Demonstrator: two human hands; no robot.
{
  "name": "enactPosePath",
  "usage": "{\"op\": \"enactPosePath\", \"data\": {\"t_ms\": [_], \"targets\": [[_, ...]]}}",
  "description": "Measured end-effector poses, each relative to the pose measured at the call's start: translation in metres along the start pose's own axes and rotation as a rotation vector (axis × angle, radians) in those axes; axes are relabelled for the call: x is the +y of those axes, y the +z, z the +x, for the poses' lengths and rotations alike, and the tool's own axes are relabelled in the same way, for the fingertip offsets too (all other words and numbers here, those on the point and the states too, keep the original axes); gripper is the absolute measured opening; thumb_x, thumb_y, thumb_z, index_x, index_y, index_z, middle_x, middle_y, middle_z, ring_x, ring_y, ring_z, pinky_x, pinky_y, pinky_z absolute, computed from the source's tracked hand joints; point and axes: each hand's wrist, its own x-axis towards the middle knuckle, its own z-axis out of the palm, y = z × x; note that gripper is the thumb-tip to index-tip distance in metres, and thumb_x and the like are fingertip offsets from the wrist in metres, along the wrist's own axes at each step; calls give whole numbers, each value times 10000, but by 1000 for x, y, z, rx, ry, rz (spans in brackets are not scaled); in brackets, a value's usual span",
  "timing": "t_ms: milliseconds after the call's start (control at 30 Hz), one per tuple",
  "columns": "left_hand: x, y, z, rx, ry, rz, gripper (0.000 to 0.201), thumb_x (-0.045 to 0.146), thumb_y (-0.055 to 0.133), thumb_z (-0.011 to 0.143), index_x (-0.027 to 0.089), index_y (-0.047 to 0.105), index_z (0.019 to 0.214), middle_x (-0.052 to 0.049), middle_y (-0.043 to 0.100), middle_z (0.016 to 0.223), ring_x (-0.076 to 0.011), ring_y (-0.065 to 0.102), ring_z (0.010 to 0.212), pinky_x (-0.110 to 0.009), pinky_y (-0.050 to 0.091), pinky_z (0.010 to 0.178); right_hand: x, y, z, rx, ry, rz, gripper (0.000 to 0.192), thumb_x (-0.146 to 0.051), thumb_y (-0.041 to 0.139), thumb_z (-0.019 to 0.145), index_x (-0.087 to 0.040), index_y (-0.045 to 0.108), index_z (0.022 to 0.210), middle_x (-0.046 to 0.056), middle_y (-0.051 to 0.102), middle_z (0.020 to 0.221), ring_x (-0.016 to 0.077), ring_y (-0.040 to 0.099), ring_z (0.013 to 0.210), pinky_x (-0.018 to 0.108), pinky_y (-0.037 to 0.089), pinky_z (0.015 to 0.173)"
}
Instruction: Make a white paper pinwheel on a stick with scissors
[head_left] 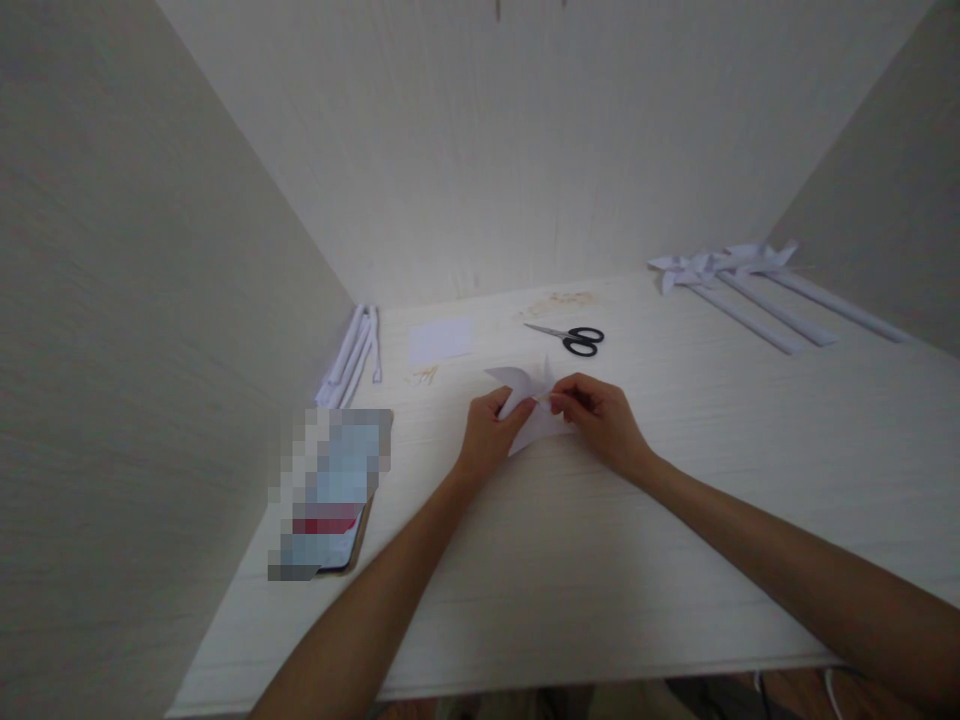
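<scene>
My left hand (489,432) is closed on a white paper pinwheel (534,430), with the thumb pressed near its middle. Curved paper blades stand up beyond the fingers. At the pinwheel's centre my right hand (606,422) is in a pinch on a thin pale stick (543,397), which touches the paper; its far end is hidden. A pair of scissors (581,341) with black handles lies just beyond the hands, blades pointing left. Farther left is a flat white sheet of paper (441,341), with a few small pale sticks (424,375) in front of it.
Finished-looking paper pinwheels on rolled paper handles (780,308) lie at the back right. Several rolled paper tubes (349,355) rest against the left wall. A phone (337,490), partly blurred, lies at the left. More small sticks (566,299) are scattered near the back wall.
</scene>
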Motion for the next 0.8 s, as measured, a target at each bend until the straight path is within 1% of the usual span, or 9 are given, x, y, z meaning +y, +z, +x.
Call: {"op": "enactPosePath", "data": {"t_ms": [133,333,500,633,800], "targets": [[2,0,-1,5,-11,-10,207,315,528,683,142,524,568,40,426,542,-76,354,500,-204,293,465,-1,0,-1,1,-8,-4,93,-228,523,757,-172,549,687,-17,545,575,89,470,503,203,361,484],[4,1,-1,-17,7,39,230,346,546,675,135,562,582,42,437,528,-77,366,509,-208,299,489,-4,1,-1,-44,-45,-21,91,-221,524,758,-169,558,691,-18,541,577,86,465,511,199,362,490],[3,1,0,-1,20,47,249,353,537,681,135,542,561,42,419,533,-75,351,513,-207,297,493,-2,2,0,-2,-30,-16,105,-253,543,743,-170,569,684,-14,558,569,90,477,500,204,367,482],[3,1,0,7,-20,-4,222,342,538,670,133,543,594,36,436,551,-81,373,524,-208,303,488,-1,2,0,35,-17,-20,116,-269,551,731,-174,576,669,-8,569,571,95,481,491,210,367,469],[1,1,0,13,-43,-22,187,310,541,649,129,549,599,36,441,548,-81,380,518,-204,303,481,-1,2,1,44,4,-5,125,-281,547,730,-172,571,673,-6,566,574,98,482,495,217,372,475]]}}
